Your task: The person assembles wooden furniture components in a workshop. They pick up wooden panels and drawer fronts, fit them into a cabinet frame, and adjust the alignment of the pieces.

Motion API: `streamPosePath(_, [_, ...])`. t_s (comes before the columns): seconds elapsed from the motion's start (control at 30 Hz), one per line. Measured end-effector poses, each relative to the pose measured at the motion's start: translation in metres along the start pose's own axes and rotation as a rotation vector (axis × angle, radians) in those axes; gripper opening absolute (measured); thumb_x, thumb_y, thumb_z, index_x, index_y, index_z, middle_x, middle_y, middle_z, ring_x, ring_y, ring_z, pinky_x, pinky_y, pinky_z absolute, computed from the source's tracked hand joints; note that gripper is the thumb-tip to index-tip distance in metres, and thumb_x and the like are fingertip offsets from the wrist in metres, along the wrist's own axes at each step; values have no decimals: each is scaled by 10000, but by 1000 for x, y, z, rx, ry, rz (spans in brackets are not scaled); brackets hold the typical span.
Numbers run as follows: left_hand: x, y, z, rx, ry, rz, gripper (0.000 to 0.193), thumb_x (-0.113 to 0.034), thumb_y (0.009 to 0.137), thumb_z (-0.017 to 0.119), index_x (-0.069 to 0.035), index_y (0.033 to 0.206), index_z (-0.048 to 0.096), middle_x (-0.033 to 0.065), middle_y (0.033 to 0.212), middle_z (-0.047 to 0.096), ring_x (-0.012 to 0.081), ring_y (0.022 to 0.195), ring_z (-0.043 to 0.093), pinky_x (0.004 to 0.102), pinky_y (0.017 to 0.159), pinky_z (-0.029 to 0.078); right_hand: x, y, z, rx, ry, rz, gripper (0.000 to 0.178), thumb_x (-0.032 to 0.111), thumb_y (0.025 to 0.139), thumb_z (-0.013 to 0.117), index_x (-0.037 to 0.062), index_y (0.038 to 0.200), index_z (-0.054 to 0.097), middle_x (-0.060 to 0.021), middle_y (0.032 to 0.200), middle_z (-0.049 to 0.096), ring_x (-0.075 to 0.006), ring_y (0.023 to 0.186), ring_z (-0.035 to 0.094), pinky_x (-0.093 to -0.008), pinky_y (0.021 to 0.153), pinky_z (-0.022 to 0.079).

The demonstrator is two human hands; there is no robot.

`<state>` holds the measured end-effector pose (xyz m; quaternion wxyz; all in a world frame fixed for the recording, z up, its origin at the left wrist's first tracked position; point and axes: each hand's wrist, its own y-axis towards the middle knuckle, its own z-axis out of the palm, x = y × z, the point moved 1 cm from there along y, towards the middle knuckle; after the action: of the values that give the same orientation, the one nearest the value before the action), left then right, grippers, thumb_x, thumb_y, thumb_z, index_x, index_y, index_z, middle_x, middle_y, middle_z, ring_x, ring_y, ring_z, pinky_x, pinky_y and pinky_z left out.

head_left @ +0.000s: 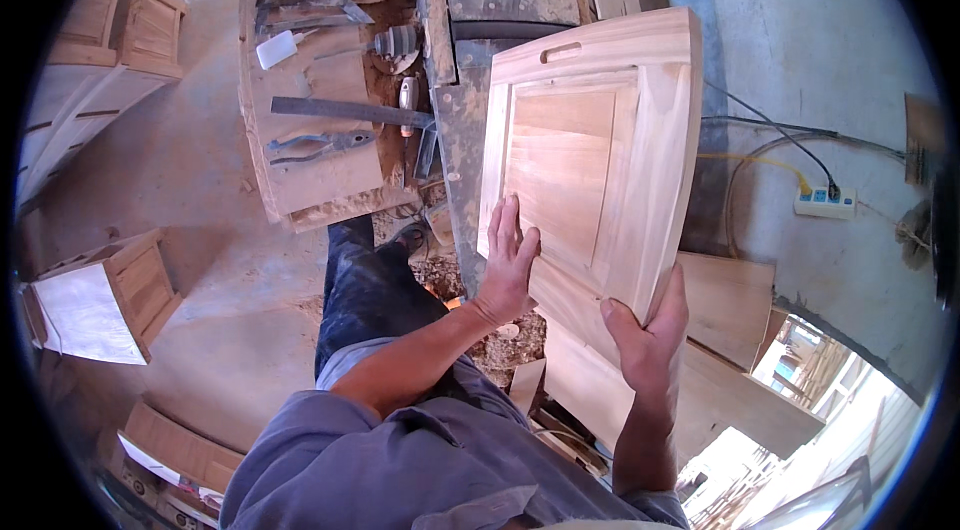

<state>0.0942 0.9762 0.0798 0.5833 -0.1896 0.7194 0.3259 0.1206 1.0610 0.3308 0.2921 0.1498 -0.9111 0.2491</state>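
A pale wooden panel (575, 155) with a raised frame and a small oblong slot (561, 54) near its far edge stands tilted in front of the person, overlapping the right side of a dusty, dark metal tabletop (462, 145); whether it rests on that surface cannot be told. Of the two hands, the left hand (510, 265) lies on the panel's near left part with its fingers spread, gripping nothing, while the right hand (652, 330) holds the near right corner, thumb on the front face and the other fingers mostly hidden round the edge. Left of the metal surface, a wooden board (340, 175) carries blue-handled pliers (348, 141), a long flat metal bar (345, 112), a small white bottle (277, 50) and a triangular metal frame (347, 4). A light-coloured knife-like tool (408, 105) lies just beside the tabletop. Right of the panel, cords run to a white power strip (825, 203) against the wall, and more wooden boards (725, 305) lie below it. A small cabinet (95, 310) stands on the floor at far left.
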Motion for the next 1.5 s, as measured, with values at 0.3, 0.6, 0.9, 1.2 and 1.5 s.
streamPosePath(0.3, [7, 40, -12, 8, -8, -7, 1008, 16, 492, 819, -35, 1399, 382, 373, 1641, 79, 641, 1458, 170, 691, 1153, 247, 26, 32, 5, -21, -38, -51, 535, 81, 816, 702, -48, 1288, 485, -205, 1045, 707, -256, 946, 702, -376, 854, 547])
streamPosePath(0.6, [12, 52, -12, -7, -14, -24, 849, 20, 620, 772, -38, 1378, 393, 388, 1637, 92, 639, 1467, 167, 688, 1165, 225, 37, 42, 6, -3, -14, 19, 525, 83, 830, 698, -49, 1287, 476, -210, 1038, 706, -268, 954, 708, -382, 851, 547])
streamPosePath(0.9, [17, 63, -10, -19, -3, -22, 801, 32, 656, 762, -48, 1366, 401, 393, 1631, 108, 641, 1462, 178, 688, 1162, 237, 42, 53, 5, 8, -67, 15, 513, 77, 832, 695, -64, 1272, 474, -228, 1029, 710, -295, 941, 723, -387, 843, 553])
streamPosePath(1.2, [17, 77, -15, 0, 0, -32, 914, 28, 551, 804, -42, 1365, 394, 394, 1632, 85, 648, 1453, 185, 690, 1156, 252, 50, 65, 5, -7, -90, 3, 551, 75, 830, 699, -75, 1306, 464, -213, 1030, 710, -262, 944, 709, -378, 838, 553])
streamPosePath(1.5, [18, 98, -20, 24, -15, -38, 944, -116, 605, 873, -52, 1405, 375, 385, 1636, 73, 645, 1448, 186, 687, 1146, 266, 53, 82, 3, 6, -34, -21, 556, 70, 828, 685, -66, 1319, 463, -191, 1050, 688, -237, 947, 679, -371, 849, 544])
